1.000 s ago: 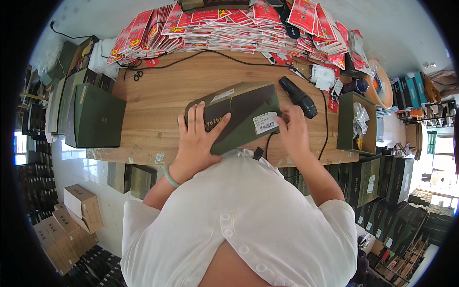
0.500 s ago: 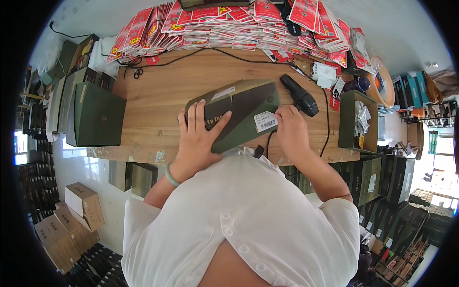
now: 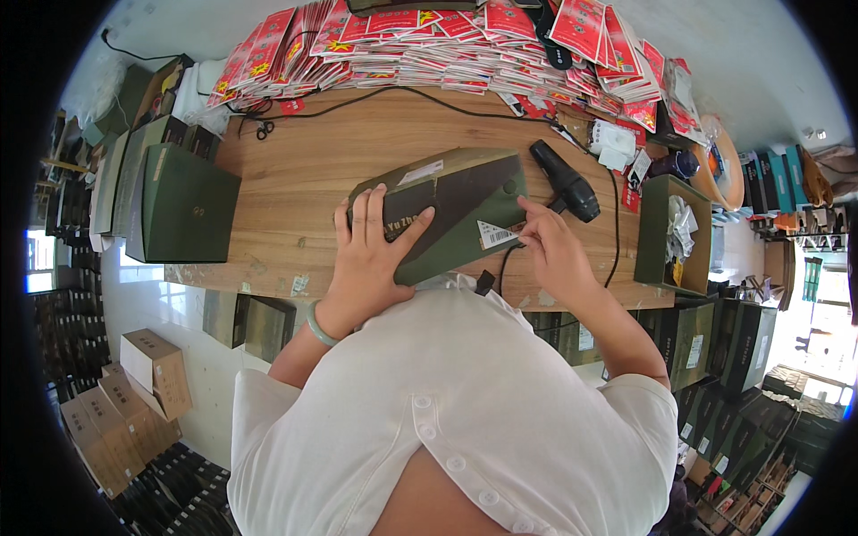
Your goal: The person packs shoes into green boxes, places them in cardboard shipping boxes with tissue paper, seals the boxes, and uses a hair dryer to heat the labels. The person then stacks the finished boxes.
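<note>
A dark green and brown shoe box (image 3: 451,210) lies slanted on the wooden table, close against my body. My left hand (image 3: 371,246) presses on its left end, fingers spread and thumb stretched out over the surface. On the box's right part sits a white barcode label (image 3: 494,236), its upper right side lifted and folded so that only a triangle of print shows. At that loose side, my right hand (image 3: 551,246) is closed in a pinch on the label; the fingertips partly hide its edge. Just beyond the right hand lies a black hair dryer (image 3: 565,181).
Stacked red printed packets (image 3: 429,61) line the table's far edge, with a black cable (image 3: 393,87) before them. Small scissors (image 3: 264,130) lie at the far left. Green boxes (image 3: 186,205) stand on the left; an open green box (image 3: 657,232) holds crumpled wrapping on the right.
The label lay flat with its whole print showing; its right side is now peeled up and folded over. My right hand has shifted slightly right and down. The left hand stays on the box.
</note>
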A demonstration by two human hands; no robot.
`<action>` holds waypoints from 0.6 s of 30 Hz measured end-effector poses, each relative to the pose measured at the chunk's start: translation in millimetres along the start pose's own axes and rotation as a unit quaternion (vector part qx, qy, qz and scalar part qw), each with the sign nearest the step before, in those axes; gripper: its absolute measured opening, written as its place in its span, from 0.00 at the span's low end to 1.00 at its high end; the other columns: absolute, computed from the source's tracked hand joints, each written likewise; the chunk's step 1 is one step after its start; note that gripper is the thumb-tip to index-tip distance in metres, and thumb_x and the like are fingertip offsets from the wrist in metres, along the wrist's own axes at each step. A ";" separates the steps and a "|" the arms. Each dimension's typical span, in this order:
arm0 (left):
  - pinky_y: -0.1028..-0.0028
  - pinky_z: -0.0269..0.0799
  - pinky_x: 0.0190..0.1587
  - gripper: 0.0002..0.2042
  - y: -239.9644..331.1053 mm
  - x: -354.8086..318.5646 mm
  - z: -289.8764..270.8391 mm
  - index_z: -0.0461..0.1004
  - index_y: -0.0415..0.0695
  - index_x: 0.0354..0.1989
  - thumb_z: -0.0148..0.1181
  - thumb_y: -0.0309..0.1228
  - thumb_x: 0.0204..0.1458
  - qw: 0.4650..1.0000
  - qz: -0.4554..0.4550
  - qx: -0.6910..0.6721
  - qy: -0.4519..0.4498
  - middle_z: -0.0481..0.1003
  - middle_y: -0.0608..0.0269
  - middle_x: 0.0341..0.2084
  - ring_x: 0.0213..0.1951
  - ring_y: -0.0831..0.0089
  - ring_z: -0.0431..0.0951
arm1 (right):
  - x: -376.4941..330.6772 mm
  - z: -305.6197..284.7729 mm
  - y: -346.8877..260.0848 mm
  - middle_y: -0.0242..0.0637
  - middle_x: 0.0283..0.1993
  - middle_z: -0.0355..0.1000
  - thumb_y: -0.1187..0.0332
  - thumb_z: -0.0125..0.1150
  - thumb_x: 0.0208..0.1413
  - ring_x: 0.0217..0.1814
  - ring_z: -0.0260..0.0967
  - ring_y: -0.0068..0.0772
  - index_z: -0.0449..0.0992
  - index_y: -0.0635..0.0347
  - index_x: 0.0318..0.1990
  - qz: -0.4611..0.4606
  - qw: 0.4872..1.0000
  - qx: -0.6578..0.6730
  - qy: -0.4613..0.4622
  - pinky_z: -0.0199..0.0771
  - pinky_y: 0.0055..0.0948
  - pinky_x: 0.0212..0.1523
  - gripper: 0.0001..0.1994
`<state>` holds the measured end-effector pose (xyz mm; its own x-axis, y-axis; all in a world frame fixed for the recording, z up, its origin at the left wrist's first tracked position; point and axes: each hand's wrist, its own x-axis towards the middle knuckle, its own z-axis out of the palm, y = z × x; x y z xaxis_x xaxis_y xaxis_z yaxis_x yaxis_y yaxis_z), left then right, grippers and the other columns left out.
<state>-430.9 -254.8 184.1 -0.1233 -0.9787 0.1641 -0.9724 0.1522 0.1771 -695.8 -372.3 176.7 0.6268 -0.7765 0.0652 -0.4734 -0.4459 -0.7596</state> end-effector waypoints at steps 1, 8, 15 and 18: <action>0.43 0.45 0.64 0.50 -0.1 0.2 0.6 0.64 0.61 0.66 0.75 0.42 0.23 1.000 -0.001 -0.001 0.004 0.52 0.33 0.63 0.63 0.40 0.53 | -1.0 0.0 2.0 0.55 0.62 0.66 0.84 0.52 0.56 0.60 0.69 0.55 0.66 0.65 0.39 -0.007 1.000 0.003 0.000 0.73 0.40 0.54 0.06; 0.43 0.46 0.63 0.47 -1.5 3.7 1.9 0.67 0.60 0.65 0.74 0.42 0.24 1.000 0.007 -0.004 0.028 0.54 0.34 0.61 0.61 0.40 0.54 | -8.7 5.4 29.6 0.56 0.66 0.60 0.87 0.48 0.58 0.63 0.67 0.55 0.63 0.65 0.40 -0.116 0.993 0.031 0.017 0.72 0.40 0.62 0.08; 0.44 0.47 0.62 0.45 -1.4 8.9 0.9 0.67 0.60 0.64 0.71 0.43 0.27 0.999 0.012 0.013 0.033 0.56 0.36 0.60 0.60 0.40 0.56 | -12.8 13.9 59.5 0.60 0.66 0.58 0.87 0.45 0.60 0.67 0.62 0.57 0.61 0.65 0.40 -0.194 0.974 0.108 0.037 0.68 0.45 0.66 0.08; 0.44 0.47 0.62 0.44 0.6 12.1 -1.3 0.68 0.59 0.64 0.70 0.44 0.27 0.999 0.007 0.016 0.037 0.56 0.37 0.60 0.60 0.40 0.56 | -8.9 18.1 72.8 0.60 0.66 0.57 0.88 0.44 0.59 0.67 0.63 0.56 0.60 0.64 0.41 -0.241 0.959 0.130 0.070 0.71 0.43 0.63 0.09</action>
<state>-432.8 -266.4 187.5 -0.1235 -0.9635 0.2377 -0.9764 0.1607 0.1441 -724.6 -389.7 109.1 0.6364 -0.5677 0.5221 0.0332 -0.6562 -0.7539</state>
